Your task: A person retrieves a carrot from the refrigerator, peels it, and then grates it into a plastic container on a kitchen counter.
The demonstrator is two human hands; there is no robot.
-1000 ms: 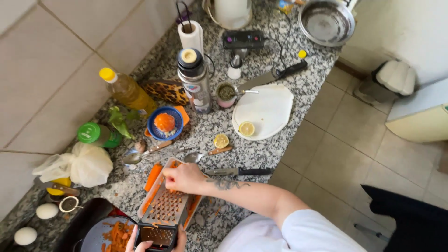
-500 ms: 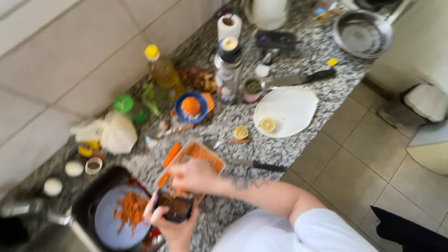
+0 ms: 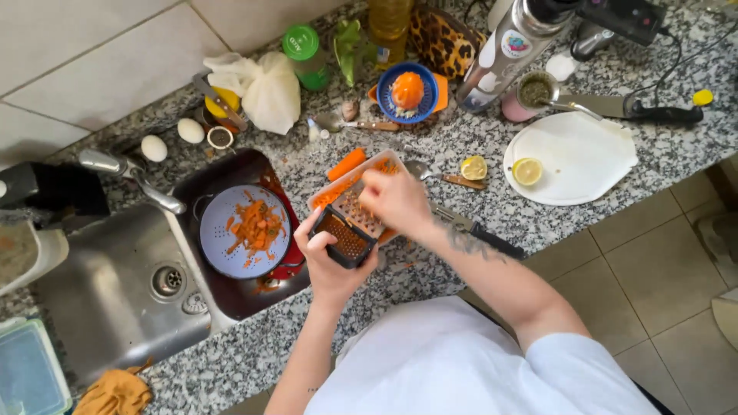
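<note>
Grater (image 3: 350, 219) lies tilted over the tabletop (image 3: 461, 146), long axis running from near-left handle to far right. Left hand (image 3: 330, 257) grips its black handle; right hand (image 3: 396, 201) closes on a carrot piece, hidden.

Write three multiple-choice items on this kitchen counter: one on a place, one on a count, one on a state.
1. Where is the plate of grated carrot?
A. in the dark pan beside the sink
B. on the white cutting board
C. on the floor

2. How many eggs lie near the tap?
A. none
B. two
C. five

3. How is the grater held?
A. lying untouched
B. left hand at its dark end, right hand on top
C. hanging on the wall

Answers: 1 A, the dark pan surrounds it. 2 B, one egg and another. 3 B, left hand grips it, right hand presses above.
</note>
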